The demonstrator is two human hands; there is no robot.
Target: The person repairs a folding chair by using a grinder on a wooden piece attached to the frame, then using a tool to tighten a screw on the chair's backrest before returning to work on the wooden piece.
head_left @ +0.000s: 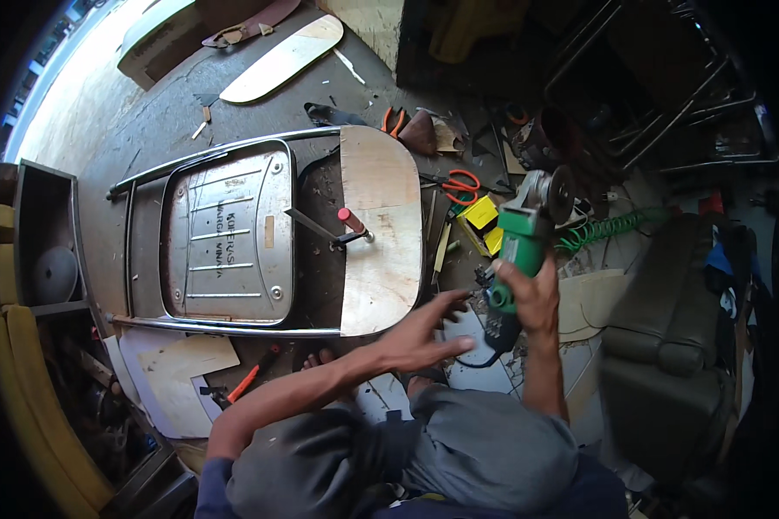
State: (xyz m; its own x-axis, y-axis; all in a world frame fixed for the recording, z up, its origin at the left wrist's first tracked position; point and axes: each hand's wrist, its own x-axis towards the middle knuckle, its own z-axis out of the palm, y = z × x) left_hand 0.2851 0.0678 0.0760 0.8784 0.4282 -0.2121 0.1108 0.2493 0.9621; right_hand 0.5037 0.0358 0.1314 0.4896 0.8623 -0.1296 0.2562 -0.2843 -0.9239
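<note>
A green angle grinder (521,249) is in my right hand (535,292), whose fingers wrap round its body. The grinder's disc (563,192) points up and away from me. Just left of the tool's rear end, my left hand (428,333) reaches out with its fingers apart and nothing in it. A metal folding chair frame (225,330) lies on the floor to the left, its metal seat panel (234,285) inside. Across the frame's right end sits a rounded plywood piece (381,177). A clamp with a red handle (352,220) grips the plywood's inner edge.
Orange-handled scissors (463,185), a yellow box (480,213) and a coiled green hose (610,228) lie beyond the chair. At right stands a dark padded seat (666,337). An orange-handled tool (244,383) is near my left arm. Another plywood piece (286,56) lies farther off.
</note>
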